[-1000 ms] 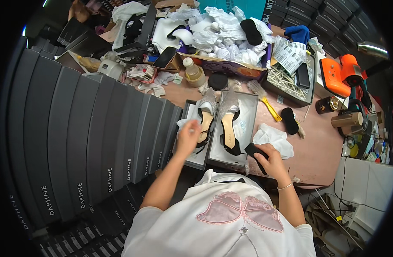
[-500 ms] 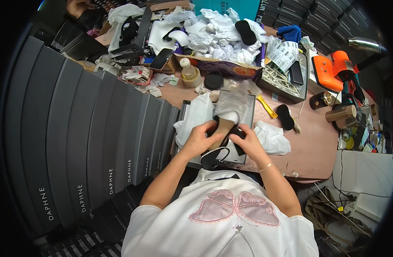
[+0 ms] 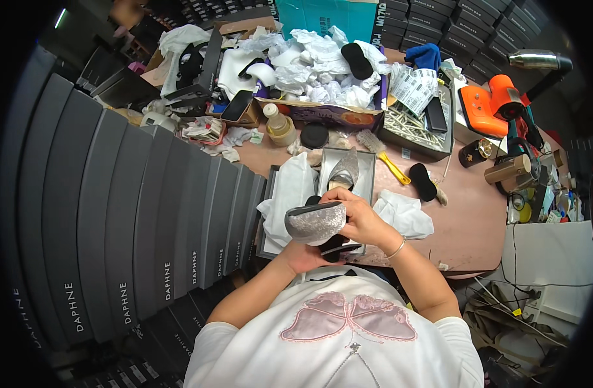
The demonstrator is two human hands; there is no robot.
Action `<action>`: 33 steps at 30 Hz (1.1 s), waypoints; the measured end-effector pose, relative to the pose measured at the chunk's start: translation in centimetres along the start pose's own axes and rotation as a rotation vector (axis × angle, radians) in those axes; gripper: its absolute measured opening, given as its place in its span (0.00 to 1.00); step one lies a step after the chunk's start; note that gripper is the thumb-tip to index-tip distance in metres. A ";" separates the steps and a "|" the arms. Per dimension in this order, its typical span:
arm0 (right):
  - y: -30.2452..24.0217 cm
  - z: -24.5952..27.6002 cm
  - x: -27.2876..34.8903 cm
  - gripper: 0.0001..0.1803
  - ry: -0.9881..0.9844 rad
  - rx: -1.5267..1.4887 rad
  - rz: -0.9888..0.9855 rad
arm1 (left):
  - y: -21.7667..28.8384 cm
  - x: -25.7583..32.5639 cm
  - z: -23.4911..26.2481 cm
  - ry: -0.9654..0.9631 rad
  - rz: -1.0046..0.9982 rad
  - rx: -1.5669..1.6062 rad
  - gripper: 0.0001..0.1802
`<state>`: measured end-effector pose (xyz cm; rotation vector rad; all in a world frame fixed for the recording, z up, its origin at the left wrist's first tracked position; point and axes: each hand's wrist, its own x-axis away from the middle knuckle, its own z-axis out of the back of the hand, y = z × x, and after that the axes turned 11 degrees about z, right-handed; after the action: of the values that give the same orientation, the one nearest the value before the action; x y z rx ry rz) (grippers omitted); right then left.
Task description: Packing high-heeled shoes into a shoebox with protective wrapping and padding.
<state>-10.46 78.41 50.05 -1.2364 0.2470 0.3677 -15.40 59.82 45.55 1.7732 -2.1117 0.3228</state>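
A silvery grey pointed shoe [image 3: 314,223] was held up just above the near end of the open shoe box [image 3: 367,169], close to the person's chest. The left hand [image 3: 303,254] cupped it from beneath, while the right hand [image 3: 360,216] closed over its top and heel; both were clamped on it. Its mate [image 3: 344,171] lay in the box, white tissue paper [image 3: 403,213] beside it. Handling it well probably meant a steady underside grip and light fingers on the delicate upper.
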 end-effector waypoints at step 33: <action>0.2 1.0 9.8 0.16 0.162 0.510 -0.181 | 2.8 -4.7 1.9 0.401 -0.508 0.110 0.28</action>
<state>-1.58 80.72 46.50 -0.7758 0.3411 0.0381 -17.68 63.79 42.03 2.0263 -1.3428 0.5985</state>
